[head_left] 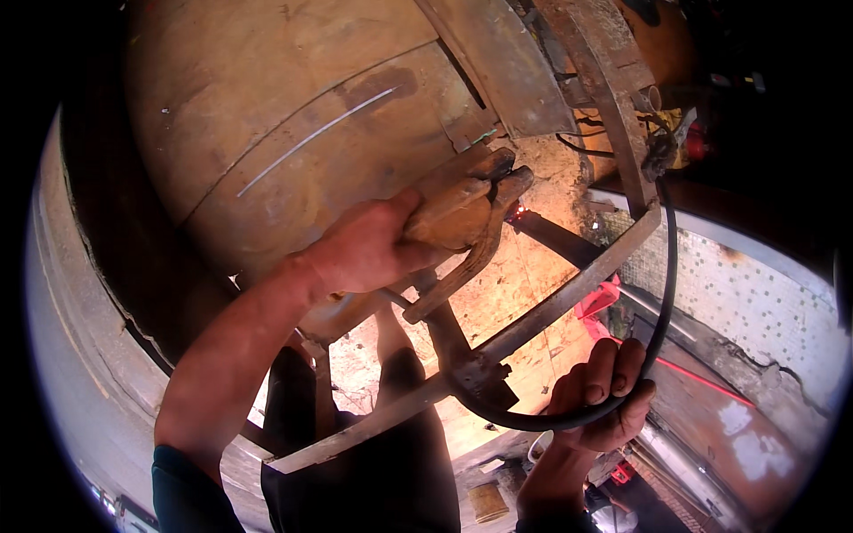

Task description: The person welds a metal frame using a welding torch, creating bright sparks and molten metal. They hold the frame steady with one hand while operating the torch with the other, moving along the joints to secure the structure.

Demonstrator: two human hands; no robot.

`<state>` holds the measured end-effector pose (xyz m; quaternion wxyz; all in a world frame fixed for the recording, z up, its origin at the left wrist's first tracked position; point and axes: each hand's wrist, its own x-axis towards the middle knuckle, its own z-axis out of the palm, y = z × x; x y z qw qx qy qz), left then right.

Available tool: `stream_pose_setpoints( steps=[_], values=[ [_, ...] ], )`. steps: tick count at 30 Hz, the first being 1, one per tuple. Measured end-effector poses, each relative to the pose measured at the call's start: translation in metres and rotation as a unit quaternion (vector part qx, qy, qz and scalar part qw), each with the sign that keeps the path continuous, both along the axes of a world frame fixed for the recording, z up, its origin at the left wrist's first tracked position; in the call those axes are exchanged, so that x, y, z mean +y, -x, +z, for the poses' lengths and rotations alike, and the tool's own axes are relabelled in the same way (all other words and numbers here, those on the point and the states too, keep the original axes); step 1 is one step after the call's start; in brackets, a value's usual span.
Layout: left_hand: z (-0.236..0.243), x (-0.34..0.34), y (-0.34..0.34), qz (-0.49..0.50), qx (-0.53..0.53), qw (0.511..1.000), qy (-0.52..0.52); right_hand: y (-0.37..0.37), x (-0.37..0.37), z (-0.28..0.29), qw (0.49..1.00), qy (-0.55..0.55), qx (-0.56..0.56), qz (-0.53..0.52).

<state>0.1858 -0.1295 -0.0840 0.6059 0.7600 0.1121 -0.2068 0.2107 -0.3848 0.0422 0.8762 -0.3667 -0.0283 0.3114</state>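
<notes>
My left hand (360, 249) is closed round a worn brown welding electrode holder (458, 218) with a curved lever along its lower side. Its jaws point up and to the right. Close beside them, a small spot (518, 210) glows red on the end of a dark metal bar (555, 238). At lower right, the fingers of my right hand (604, 395) curl round a thick black cable (668, 275). The cable bends in a wide loop; I cannot make out where it joins the holder. A thin grey welding rod (315, 142) lies on the rusty metal surface.
A metal frame (569, 293) crosses between my hands, with an upright bar (622, 133) at upper right. Red cloth (597, 305) hangs behind it. Further right is a speckled tiled panel (746, 293). My legs are below the frame, near a small can (488, 503).
</notes>
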Motion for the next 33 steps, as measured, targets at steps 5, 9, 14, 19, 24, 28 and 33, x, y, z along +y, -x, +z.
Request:
stream_pose_setpoints(
  steps=[5, 9, 14, 19, 24, 28, 33],
  values=[
    [-0.004, -0.003, 0.001, 0.021, -0.040, 0.999, 0.009, 0.000, 0.000, -0.001, 1.000, 0.007, -0.004, 0.000],
    [0.001, 0.000, -0.001, 0.003, -0.009, 1.000, 0.003, 0.000, 0.003, -0.002, 0.999, 0.024, -0.023, 0.001],
    [0.000, 0.000, -0.001, -0.012, -0.099, 0.995, -0.012, -0.001, 0.004, -0.002, 0.999, 0.027, -0.024, 0.003],
    [0.002, 0.005, 0.004, 0.025, 0.009, 0.998, 0.049, -0.002, 0.004, 0.000, 0.999, 0.022, -0.020, 0.012],
    [-0.002, 0.011, 0.005, 0.015, -0.001, 0.999, 0.035, -0.001, 0.003, -0.002, 0.999, 0.022, -0.021, 0.010],
    [-0.006, 0.010, 0.006, 0.009, 0.002, 1.000, 0.026, -0.002, 0.003, -0.002, 1.000, 0.021, -0.016, 0.013],
    [-0.003, 0.005, 0.007, 0.014, 0.001, 1.000, 0.026, -0.002, 0.001, -0.002, 0.999, 0.026, -0.020, 0.014]
  ],
)
